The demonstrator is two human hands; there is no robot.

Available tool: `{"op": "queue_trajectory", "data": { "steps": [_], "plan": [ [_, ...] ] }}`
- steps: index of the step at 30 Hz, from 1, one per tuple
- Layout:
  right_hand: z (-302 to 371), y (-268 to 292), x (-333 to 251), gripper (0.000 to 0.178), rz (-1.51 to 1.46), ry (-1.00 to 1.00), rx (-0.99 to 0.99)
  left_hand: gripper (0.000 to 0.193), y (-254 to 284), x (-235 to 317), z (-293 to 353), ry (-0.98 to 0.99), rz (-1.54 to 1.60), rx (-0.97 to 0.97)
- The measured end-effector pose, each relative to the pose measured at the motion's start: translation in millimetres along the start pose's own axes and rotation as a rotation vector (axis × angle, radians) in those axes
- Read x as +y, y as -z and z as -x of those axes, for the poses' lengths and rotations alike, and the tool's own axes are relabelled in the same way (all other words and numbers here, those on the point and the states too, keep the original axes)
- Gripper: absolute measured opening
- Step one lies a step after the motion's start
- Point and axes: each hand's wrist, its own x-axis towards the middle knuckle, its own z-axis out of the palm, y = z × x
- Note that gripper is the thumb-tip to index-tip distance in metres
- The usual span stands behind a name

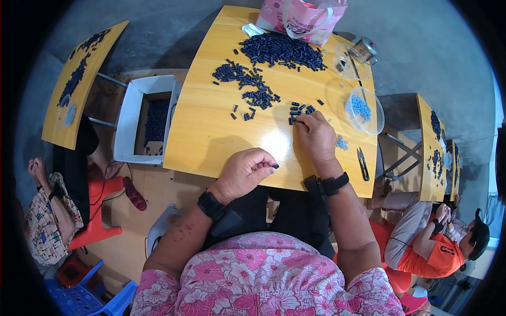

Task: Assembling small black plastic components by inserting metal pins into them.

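Note:
My left hand [243, 171] is over the table's near edge, thumb and forefinger closed on a small black piece [276, 166]. Farther right, my right hand [316, 138] reaches down with its fingertips pinched beside a small group of black pieces [300, 109]; what is between those fingertips is too small to make out. A little heap of pale grey-blue bits [341, 142] lies just right of that hand. Near the right edge of the table rest black-handled thread snips [362, 164]. A clear round tub [375, 124] holds many light-blue bits.
A big dark pile of black pieces [282, 51] and a looser spread [240, 75] cover the far part of the yellow table [200, 134]. Behind them stands a pink bag [316, 23]. A second clear tub [345, 52] and a metal-lidded jar [366, 50] are far right. A white box [138, 100] stands left.

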Motion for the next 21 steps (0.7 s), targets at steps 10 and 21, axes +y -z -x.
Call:
{"op": "queue_trajectory", "data": {
  "steps": [10,21],
  "plan": [
    [-0.7,1.8,-4.6,0.01,0.156,0.07,-0.158,0.008,-1.1,-5.4,-0.4,-0.044,-0.028,0.033],
    [24.4,2.3,-4.7,0.004,-0.539,0.064,-0.078,0.012,-3.0,-9.5,0.5,-0.043,0.042,0.062]
  ]
}}
